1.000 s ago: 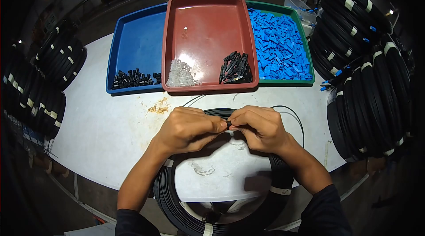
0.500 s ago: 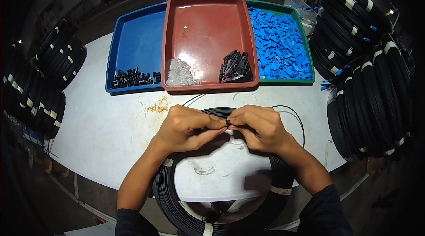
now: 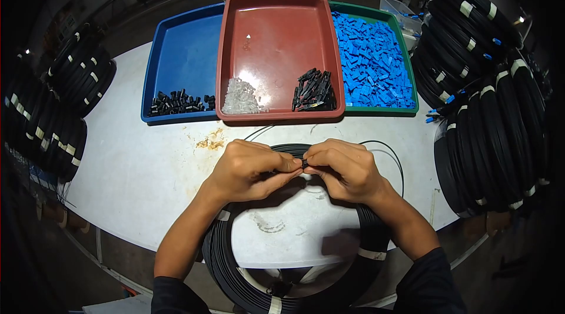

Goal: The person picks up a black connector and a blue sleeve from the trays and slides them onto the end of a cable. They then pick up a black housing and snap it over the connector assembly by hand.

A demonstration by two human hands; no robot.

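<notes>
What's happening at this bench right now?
A person's left hand and right hand meet fingertip to fingertip over a coil of black cable, pinching a small black part between them. Behind sit a blue tray, a red tray and a green tray full of blue pieces.

white table [image 3: 147, 167]: three trays [image 3: 276, 49], cable coils [image 3: 482, 137].

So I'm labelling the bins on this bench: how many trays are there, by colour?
Blue tray: 1
Red tray: 1
Green tray: 1
Total: 3 trays, side by side beyond the left hand and right hand, which together pinch a small black part.
</notes>
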